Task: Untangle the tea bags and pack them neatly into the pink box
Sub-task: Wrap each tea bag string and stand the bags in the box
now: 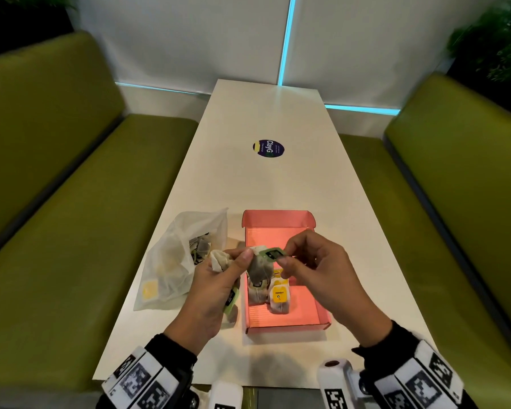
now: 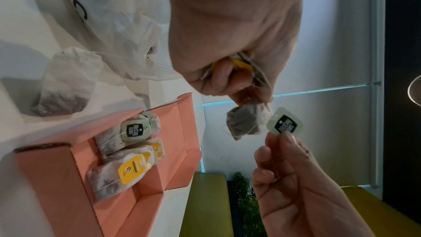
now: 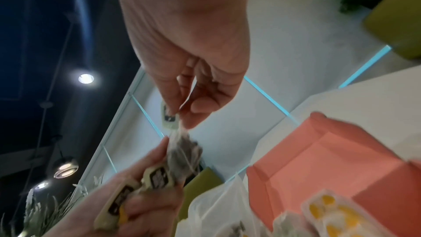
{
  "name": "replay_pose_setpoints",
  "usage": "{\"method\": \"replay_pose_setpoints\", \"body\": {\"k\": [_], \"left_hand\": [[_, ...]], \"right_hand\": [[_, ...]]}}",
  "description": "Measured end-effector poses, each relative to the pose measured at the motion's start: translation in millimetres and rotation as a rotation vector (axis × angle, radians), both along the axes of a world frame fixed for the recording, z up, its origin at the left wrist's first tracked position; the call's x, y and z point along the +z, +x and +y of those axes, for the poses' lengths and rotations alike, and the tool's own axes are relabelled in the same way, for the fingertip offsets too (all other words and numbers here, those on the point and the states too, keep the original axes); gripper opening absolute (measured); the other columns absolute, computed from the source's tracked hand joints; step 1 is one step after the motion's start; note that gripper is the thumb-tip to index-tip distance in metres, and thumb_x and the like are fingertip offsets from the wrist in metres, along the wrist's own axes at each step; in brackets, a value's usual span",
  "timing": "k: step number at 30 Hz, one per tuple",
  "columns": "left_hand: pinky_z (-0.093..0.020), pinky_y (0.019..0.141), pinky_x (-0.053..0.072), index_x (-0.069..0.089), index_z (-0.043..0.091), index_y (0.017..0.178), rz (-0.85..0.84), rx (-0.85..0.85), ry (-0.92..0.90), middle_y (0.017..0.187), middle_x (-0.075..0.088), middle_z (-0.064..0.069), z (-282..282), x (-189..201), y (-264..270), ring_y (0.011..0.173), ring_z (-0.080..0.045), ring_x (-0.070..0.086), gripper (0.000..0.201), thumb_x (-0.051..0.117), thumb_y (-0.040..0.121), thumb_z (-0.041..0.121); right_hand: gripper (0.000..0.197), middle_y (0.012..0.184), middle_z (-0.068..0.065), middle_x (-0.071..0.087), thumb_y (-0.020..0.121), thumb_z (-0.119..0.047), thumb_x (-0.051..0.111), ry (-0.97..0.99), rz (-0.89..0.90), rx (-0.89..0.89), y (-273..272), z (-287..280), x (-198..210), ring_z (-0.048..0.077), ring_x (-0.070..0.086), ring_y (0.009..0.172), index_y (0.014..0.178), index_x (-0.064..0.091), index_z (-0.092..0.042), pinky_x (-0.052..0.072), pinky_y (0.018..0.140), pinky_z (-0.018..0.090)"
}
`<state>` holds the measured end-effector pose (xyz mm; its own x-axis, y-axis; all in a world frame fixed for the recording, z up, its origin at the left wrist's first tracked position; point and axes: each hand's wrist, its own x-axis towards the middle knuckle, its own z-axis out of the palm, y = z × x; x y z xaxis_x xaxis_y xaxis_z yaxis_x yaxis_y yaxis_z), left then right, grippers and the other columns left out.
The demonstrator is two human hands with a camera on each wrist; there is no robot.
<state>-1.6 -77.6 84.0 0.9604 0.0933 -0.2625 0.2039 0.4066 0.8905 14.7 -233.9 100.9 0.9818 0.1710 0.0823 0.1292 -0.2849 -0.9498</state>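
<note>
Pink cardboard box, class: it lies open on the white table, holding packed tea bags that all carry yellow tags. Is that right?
Not quite. The pink cardboard box also holds a tea bag with a pale green, black-printed tag beside the yellow-tagged ones, as the left wrist view shows.

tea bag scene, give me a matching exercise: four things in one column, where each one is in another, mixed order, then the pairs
Things:
1. green tag
2. yellow-tagged tea bag
3. clear plastic bag
4. round sticker

Places:
A. on the table left of the pink box
B. pinched in the right hand
C. inside the pink box
D. farther up the table, past the box

Pairs: 1-B, 2-C, 3-A, 4-D
</note>
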Motion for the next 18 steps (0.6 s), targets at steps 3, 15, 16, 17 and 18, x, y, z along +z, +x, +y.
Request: {"method": "replay_pose_setpoints", "body": {"k": [3,15,16,17,18], "left_hand": [[-0.011,0.044,0.043,0.066,0.006,0.088,0.012,0.08,0.084,0.046,0.059,0.009,3.1,-7.9,4.3,0.044,0.002,0.055,0.006,0.06,0.087,0.009],[-0.043,0.079,0.046,0.072,0.018,0.07,0.107,0.286,0.041,0.082,0.066,-0.01,7.8,-22.1,15.8,0.082,-0.027,0.058,0.011,0.071,0.081,0.02],[-0.043,0.079,0.045,0.072,0.019,0.071,0.104,0.293,0.038,0.083,0.066,-0.011,7.8,-23.0,15.3,0.082,-0.027,0.057,0.011,0.071,0.082,0.02],[-0.042,0.078,0.045,0.072,0.019,0.071,0.099,0.298,0.043,0.083,0.065,-0.011,7.9,-23.6,15.0,0.082,-0.027,0.056,0.011,0.071,0.082,0.019],[-0.041,0.077,0.045,0.071,0.019,0.072,0.089,0.297,0.048,0.082,0.065,-0.011,7.4,-23.1,14.5,0.081,-0.026,0.056,0.01,0.07,0.082,0.018]], "right_hand": [[0.018,0.077,-0.007,0.068,0.078,-0.006,0.071,-0.159,-0.04,0.213,-3.0,-7.8,10.0,0.007,0.062,0.068,0.073,0.061,-0.02,0.05,0.062,0.022],[0.007,0.082,-0.003,0.066,0.075,-0.014,0.073,-0.413,-0.119,0.65,-20.1,-18.5,20.0,0.008,0.059,0.071,0.076,0.067,-0.017,0.04,0.063,0.011],[0.006,0.082,-0.002,0.067,0.075,-0.014,0.073,-0.405,-0.115,0.649,-20.8,-18.4,21.0,0.008,0.059,0.071,0.077,0.068,-0.017,0.041,0.063,0.011],[0.006,0.082,-0.002,0.067,0.075,-0.015,0.073,-0.383,-0.107,0.644,-21.3,-18.2,22.3,0.009,0.059,0.071,0.077,0.067,-0.017,0.042,0.063,0.013],[0.006,0.082,0.0,0.067,0.076,-0.014,0.073,-0.351,-0.091,0.631,-21.3,-18.0,23.5,0.01,0.059,0.071,0.077,0.067,-0.017,0.044,0.063,0.016]]}}
